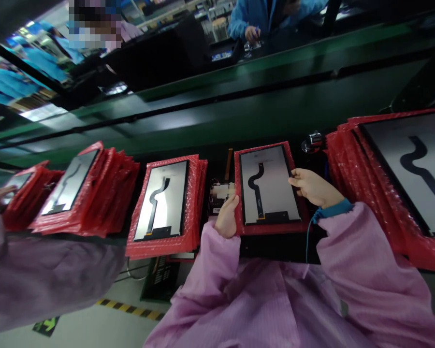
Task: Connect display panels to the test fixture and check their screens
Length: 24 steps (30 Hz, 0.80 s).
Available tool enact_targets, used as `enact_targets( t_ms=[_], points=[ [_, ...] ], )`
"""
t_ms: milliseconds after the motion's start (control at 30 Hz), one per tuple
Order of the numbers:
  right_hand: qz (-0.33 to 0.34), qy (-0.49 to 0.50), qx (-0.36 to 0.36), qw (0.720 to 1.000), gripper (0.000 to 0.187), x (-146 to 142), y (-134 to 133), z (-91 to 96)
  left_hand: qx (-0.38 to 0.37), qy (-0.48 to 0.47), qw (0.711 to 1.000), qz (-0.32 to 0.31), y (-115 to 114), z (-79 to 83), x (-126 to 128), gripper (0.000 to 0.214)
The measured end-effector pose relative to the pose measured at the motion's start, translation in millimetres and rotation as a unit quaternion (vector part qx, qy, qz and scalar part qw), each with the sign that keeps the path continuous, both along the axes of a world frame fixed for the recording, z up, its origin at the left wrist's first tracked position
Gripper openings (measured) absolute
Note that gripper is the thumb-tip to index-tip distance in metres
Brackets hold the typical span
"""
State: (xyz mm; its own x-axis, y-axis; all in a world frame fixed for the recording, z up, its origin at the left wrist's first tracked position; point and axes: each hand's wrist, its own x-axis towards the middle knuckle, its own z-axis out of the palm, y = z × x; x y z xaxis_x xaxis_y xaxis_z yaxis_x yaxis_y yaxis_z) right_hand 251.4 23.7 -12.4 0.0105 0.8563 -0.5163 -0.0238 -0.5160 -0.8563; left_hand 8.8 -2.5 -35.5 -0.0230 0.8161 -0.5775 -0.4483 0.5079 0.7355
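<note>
A grey display panel (271, 186) with a black flex cable lies on a red bubble-wrap sheet (304, 220) in front of me. My left hand (226, 215) grips the left edge of this sheet and panel, fingers closed round it. My right hand (313, 186) holds the right edge, thumb on top; a blue wrist strap with a cord sits on that wrist. Both sleeves are pink.
Stacks of panels on red bubble wrap stand at the left (165, 203), far left (76, 183) and right (406, 174). A small circuit fixture (219, 195) sits between the stacks. A green conveyor (239, 111) runs behind. A co-worker's pink sleeve (39, 275) and hand are at left; another person in blue works across.
</note>
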Motion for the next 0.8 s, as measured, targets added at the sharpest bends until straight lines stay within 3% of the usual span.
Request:
enact_targets(
  t_ms=[200,333,400,500,600,667,733,800],
  points=[
    [-0.026,-0.034,-0.014,0.999,0.012,-3,1,-7.0,0.065,0.021,0.985,-0.157,15,-1.5,-4,0.036],
    [-0.029,-0.063,-0.016,0.997,0.01,-5,2,-6.2,0.13,0.134,0.952,-0.242,12,12.1,-20,0.047],
    [-0.031,-0.085,-0.014,0.996,0.012,-6,2,-5.9,0.188,0.264,0.91,-0.259,13,26.4,-32,0.041],
    [-0.029,-0.132,0.0,0.991,0.015,-8,3,-6.2,0.292,0.471,0.807,-0.205,27,42.5,-41,0.031],
    [-0.023,-0.202,0.025,0.979,0.017,-11,1,-5.5,0.344,0.606,0.699,-0.162,55,35.7,-34,0.029],
    [-0.027,-0.259,0.05,0.964,0.017,-14,-4,-2.2,0.322,0.676,0.642,-0.162,75,20.5,-27,0.035],
    [-0.024,-0.374,0.083,0.924,0.017,-19,-10,3.9,0.293,0.707,0.621,-0.171,90,4.1,-22,0.041],
    [0.004,-0.499,0.125,0.857,0.023,-25,-14,10.9,0.29,0.706,0.625,-0.165,100,-8.6,-23,0.043]
  ],
)
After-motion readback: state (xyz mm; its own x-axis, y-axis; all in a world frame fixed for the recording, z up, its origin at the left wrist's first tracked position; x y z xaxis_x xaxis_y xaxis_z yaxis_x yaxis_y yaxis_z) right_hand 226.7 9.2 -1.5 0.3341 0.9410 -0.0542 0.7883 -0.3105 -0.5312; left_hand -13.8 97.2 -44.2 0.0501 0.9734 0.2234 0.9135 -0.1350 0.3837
